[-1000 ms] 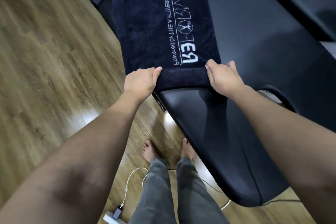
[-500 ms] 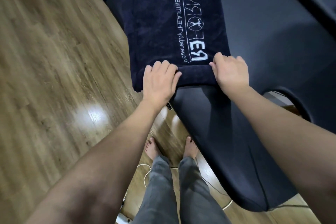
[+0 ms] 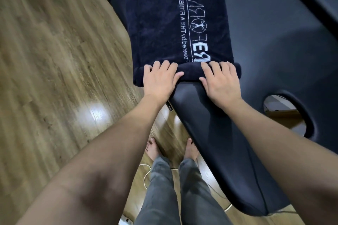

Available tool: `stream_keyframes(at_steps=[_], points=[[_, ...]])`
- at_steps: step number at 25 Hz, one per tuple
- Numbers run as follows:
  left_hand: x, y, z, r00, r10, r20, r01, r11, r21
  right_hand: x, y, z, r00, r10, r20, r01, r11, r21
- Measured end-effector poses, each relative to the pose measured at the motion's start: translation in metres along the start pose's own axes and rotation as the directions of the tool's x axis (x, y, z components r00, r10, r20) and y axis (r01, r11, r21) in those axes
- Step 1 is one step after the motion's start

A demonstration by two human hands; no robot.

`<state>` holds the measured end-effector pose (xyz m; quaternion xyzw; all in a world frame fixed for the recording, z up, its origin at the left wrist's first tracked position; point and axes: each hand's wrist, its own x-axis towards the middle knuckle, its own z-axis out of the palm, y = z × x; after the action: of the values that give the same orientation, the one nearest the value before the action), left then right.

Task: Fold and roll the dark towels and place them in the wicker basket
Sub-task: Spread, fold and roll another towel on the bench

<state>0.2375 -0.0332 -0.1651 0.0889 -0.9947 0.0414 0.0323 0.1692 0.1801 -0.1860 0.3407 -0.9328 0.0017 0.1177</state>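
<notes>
A dark navy towel [image 3: 164, 23] with white lettering lies folded lengthwise along the black padded table [image 3: 274, 42]. Its near end is turned over into a short thick roll [image 3: 190, 73] lying across the table. My left hand [image 3: 159, 78] lies palm down on the left part of the roll, its fingers spread over the top. My right hand [image 3: 219, 80] presses on the right part in the same way. The roll covers the lowest letters of the print. No wicker basket is in view.
The table has a face hole [image 3: 285, 113] at the right and its rounded end [image 3: 256, 197] near my legs. Wooden floor [image 3: 54, 78] spreads to the left. A white cable [image 3: 146, 171] and a power strip [image 3: 126, 221] lie by my bare feet.
Both hands pushed the towel's near end forward, away from me. What was a thin folded edge one second ago is now a thicker roll, farther up the towel and over part of the lettering.
</notes>
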Motion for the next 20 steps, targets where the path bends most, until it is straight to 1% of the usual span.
stream_keyframes(at_steps=[2,4,7,8,9,11,12,13,14,16,17,18,19,20], points=[[0.01,0.003,-0.007,0.997,-0.018,0.075,0.019,1.0,-0.008,0.008,0.008,-0.002,1.0,-0.021,-0.016,0.022,1.0,0.015],[0.02,0.005,-0.014,0.983,-0.037,0.177,0.052,0.996,-0.077,0.019,0.015,-0.006,0.999,-0.03,0.01,0.03,0.999,0.04],[0.03,0.001,-0.017,0.959,-0.07,0.274,0.119,0.979,-0.164,0.037,0.019,-0.009,0.993,-0.035,0.116,0.022,0.994,0.109],[0.031,0.002,-0.018,0.957,-0.086,0.278,0.136,0.977,-0.166,0.044,0.02,-0.01,0.985,-0.029,0.167,0.008,0.992,0.127],[0.031,0.004,-0.019,0.963,-0.1,0.252,0.139,0.98,-0.144,0.052,0.022,-0.011,0.974,-0.027,0.227,-0.003,0.991,0.132],[0.024,0.013,-0.017,0.988,-0.113,0.105,0.121,0.99,-0.072,0.066,0.028,-0.013,0.947,-0.029,0.321,-0.025,0.986,0.163],[0.018,0.017,-0.014,0.993,-0.112,0.039,0.114,0.993,-0.044,0.073,0.029,-0.015,0.929,-0.019,0.368,-0.061,0.977,0.206],[0.011,0.021,-0.008,0.994,-0.108,0.004,0.108,0.993,-0.039,0.081,0.031,-0.016,0.905,-0.005,0.426,-0.111,0.963,0.247],[0.005,0.024,-0.003,0.994,-0.106,-0.003,0.106,0.993,-0.044,0.087,0.032,-0.019,0.877,0.006,0.48,-0.157,0.949,0.274],[0.001,0.022,0.004,0.995,-0.092,0.027,0.092,0.995,-0.029,0.096,0.035,-0.023,0.837,0.018,0.547,-0.225,0.923,0.313],[0.005,0.019,0.004,0.996,-0.08,0.034,0.081,0.996,-0.02,0.095,0.035,-0.023,0.83,0.027,0.558,-0.244,0.916,0.319],[0.012,0.016,0.006,0.996,-0.07,0.046,0.071,0.997,-0.016,0.09,0.035,-0.022,0.841,0.044,0.54,-0.247,0.918,0.31],[0.023,0.011,0.004,0.996,-0.065,0.056,0.066,0.998,-0.017,0.083,0.034,-0.019,0.878,0.072,0.474,-0.233,0.928,0.291],[0.033,0.008,0.003,0.996,-0.063,0.069,0.065,0.998,-0.016,0.076,0.03,-0.018,0.929,0.103,0.355,-0.202,0.946,0.253]])
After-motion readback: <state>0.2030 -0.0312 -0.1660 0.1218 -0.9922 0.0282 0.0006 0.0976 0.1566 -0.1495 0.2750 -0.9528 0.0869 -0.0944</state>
